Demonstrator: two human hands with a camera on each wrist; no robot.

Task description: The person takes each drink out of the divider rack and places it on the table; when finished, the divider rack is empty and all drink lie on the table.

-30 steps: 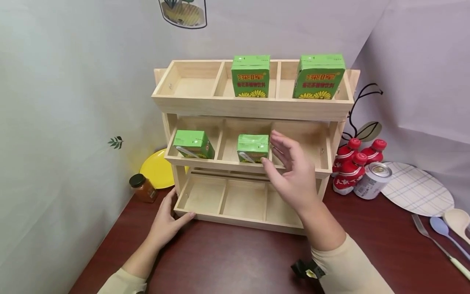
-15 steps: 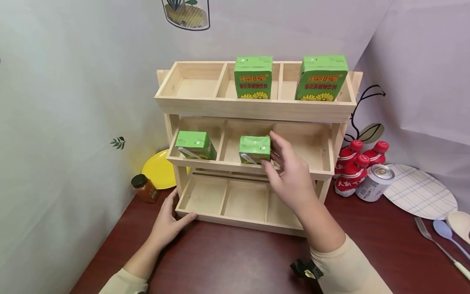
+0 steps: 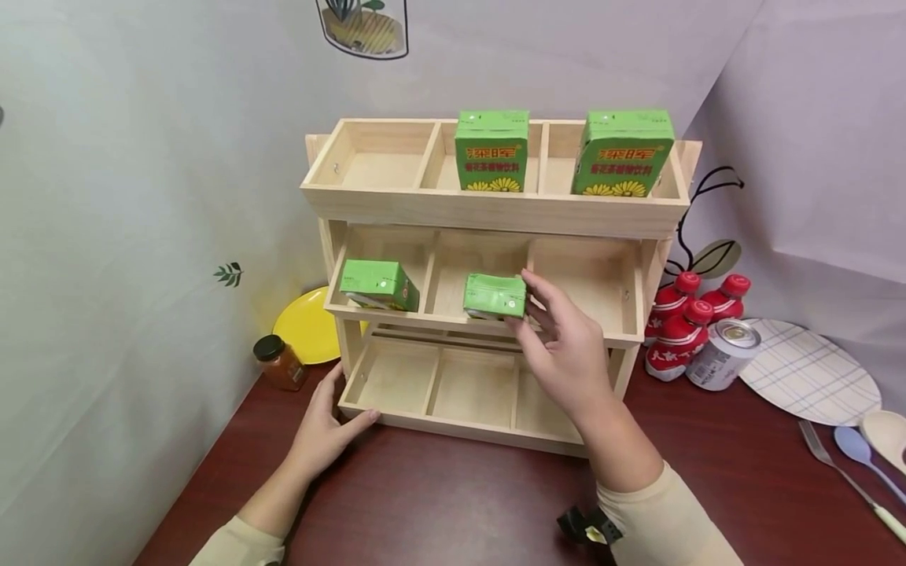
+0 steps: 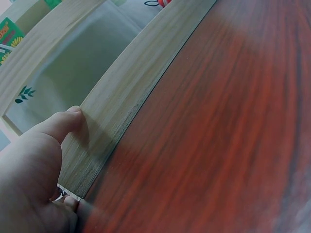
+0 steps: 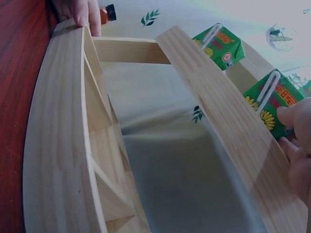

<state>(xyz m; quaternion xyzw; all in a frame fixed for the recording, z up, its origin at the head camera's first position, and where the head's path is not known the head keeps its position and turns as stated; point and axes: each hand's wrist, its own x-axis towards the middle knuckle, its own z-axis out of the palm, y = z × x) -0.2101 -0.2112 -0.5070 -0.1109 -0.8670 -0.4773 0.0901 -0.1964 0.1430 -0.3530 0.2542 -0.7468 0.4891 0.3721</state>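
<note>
Right grip (image 3: 562, 338) pinching green carton (image 3: 495, 297) in middle tray (image 3: 396, 317), centre compartment (image 3: 481, 253); left grip (image 3: 322, 428) clasping bottom tray (image 3: 460, 428) by corner.

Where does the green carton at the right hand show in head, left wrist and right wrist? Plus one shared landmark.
Head: green carton near centre, at the middle tier, pinched by the right hand.
Left wrist: can't tell; a cropped carton at the upper-left edge may be another.
Right wrist: right side, near mid-height.
Landmark: left hand on the bottom tier; lower left in left wrist, upper left in right wrist.
</note>
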